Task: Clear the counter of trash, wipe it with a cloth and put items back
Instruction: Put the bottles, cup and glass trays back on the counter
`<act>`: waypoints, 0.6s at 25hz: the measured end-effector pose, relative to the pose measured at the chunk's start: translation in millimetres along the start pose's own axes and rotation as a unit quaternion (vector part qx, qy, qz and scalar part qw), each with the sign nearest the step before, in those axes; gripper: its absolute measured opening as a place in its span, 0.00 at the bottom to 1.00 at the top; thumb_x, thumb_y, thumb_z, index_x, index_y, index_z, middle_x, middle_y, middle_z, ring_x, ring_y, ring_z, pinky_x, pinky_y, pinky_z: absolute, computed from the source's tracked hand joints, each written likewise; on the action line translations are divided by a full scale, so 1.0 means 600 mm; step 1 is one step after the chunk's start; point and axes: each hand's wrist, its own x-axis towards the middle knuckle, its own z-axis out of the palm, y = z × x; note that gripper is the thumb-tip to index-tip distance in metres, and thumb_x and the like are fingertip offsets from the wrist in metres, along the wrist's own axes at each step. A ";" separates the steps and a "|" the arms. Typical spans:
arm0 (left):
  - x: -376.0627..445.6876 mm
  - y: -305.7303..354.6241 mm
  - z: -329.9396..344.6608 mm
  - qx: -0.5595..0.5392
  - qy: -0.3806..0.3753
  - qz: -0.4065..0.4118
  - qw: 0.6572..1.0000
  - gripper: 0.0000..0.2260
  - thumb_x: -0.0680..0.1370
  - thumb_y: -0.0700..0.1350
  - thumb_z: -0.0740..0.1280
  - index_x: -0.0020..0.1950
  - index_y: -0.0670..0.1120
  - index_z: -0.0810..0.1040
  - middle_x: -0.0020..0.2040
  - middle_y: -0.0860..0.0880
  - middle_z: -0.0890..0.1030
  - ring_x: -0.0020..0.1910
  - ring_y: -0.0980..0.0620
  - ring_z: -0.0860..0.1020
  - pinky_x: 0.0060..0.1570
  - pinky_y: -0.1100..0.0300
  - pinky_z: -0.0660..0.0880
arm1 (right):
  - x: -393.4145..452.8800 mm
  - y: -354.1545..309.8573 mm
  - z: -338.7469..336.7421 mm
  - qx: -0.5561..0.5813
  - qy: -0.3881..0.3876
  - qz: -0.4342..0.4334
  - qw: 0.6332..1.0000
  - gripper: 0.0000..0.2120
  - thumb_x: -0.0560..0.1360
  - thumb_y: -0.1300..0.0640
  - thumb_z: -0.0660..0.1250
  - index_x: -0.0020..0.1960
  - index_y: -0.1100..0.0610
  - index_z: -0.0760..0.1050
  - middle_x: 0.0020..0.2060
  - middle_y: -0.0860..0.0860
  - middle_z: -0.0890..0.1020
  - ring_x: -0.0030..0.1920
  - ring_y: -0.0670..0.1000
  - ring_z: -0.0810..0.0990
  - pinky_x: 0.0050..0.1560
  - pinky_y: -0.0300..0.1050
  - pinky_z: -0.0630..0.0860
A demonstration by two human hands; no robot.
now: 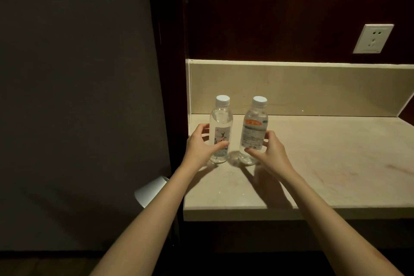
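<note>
Two clear water bottles with white caps stand upright, side by side, at the left end of the beige stone counter. The left bottle carries a pale label with dark characters, and my left hand grips its lower half, thumb across the label. The right bottle has an orange and white label; my right hand curls round its lower part from the right. Both bottle bases touch the counter top. No cloth or trash shows in this view.
A low beige backsplash runs behind the counter, with dark wood panelling above and a white wall socket at the upper right. A dark wall borders the counter's left end. A pale rounded object sits below, left of the counter edge.
</note>
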 end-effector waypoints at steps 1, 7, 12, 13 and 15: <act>-0.001 0.001 -0.002 0.006 -0.004 -0.002 1.000 0.30 0.68 0.46 0.78 0.67 0.45 0.70 0.57 0.54 0.75 0.55 0.61 0.69 0.51 0.69 0.66 | -0.002 0.005 0.002 -0.026 -0.002 -0.001 1.000 0.27 0.68 0.59 0.76 0.62 0.61 0.68 0.59 0.54 0.77 0.56 0.52 0.77 0.54 0.46 0.75; -0.019 0.001 -0.032 0.157 -0.056 0.018 0.986 0.33 0.68 0.51 0.77 0.69 0.45 0.69 0.64 0.50 0.75 0.58 0.54 0.73 0.56 0.60 0.71 | -0.045 0.002 -0.016 -0.141 -0.030 -0.013 0.989 0.30 0.72 0.51 0.72 0.69 0.59 0.66 0.64 0.55 0.73 0.61 0.54 0.75 0.59 0.51 0.74; -0.084 0.013 -0.085 0.362 -0.115 0.044 0.924 0.23 0.70 0.51 0.73 0.63 0.51 0.75 0.59 0.54 0.79 0.53 0.53 0.78 0.49 0.56 0.76 | -0.120 -0.037 -0.043 -0.310 -0.090 -0.099 0.941 0.22 0.76 0.49 0.65 0.66 0.56 0.67 0.63 0.53 0.74 0.59 0.54 0.75 0.52 0.47 0.73; -0.103 0.019 -0.096 0.385 -0.125 0.045 0.913 0.21 0.70 0.51 0.73 0.62 0.52 0.75 0.58 0.54 0.79 0.52 0.53 0.78 0.49 0.56 0.77 | -0.136 -0.049 -0.043 -0.325 -0.106 -0.122 0.932 0.21 0.76 0.50 0.65 0.66 0.55 0.67 0.63 0.52 0.73 0.59 0.54 0.75 0.51 0.47 0.74; -0.148 0.027 -0.122 0.415 -0.137 0.041 0.899 0.20 0.71 0.51 0.73 0.62 0.52 0.76 0.56 0.54 0.80 0.53 0.54 0.78 0.47 0.57 0.77 | -0.171 -0.075 -0.036 -0.323 -0.130 -0.157 0.924 0.21 0.76 0.50 0.66 0.66 0.54 0.68 0.64 0.51 0.73 0.59 0.53 0.75 0.53 0.48 0.76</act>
